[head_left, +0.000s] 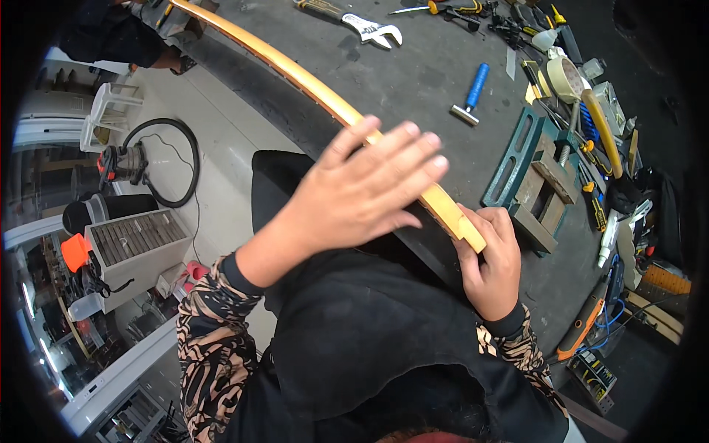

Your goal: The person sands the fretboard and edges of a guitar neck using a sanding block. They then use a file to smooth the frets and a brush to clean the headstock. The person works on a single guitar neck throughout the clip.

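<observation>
While the right hand [491, 266] pinches the near end of the long wooden piece [443, 207], slanting along the bench [436, 81], the left hand [362, 188] spans it, fingers extended; steady support, light pressure should serve best.

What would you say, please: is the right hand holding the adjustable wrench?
No, the right hand holds one end of the long wooden piece.
</observation>
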`<move>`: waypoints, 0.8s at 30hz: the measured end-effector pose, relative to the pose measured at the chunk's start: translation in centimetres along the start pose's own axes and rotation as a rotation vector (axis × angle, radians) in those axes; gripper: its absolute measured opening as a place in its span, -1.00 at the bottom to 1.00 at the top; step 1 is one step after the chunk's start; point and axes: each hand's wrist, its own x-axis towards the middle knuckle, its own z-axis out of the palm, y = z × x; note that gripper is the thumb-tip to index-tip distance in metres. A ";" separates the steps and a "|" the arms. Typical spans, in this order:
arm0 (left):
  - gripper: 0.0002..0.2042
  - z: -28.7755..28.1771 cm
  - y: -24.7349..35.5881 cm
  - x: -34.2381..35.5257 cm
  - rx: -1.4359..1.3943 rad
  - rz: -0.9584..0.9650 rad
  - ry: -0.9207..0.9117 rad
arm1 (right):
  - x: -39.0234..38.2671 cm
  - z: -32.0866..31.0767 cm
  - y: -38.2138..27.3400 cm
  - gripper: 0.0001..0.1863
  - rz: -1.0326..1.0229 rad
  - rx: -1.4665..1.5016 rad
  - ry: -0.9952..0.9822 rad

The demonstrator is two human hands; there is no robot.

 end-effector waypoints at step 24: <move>-0.32 1.8 0.9 -1.3 -0.123 0.074 0.162 | 0.6 -0.2 -0.6 -0.58 0.008 0.036 -0.010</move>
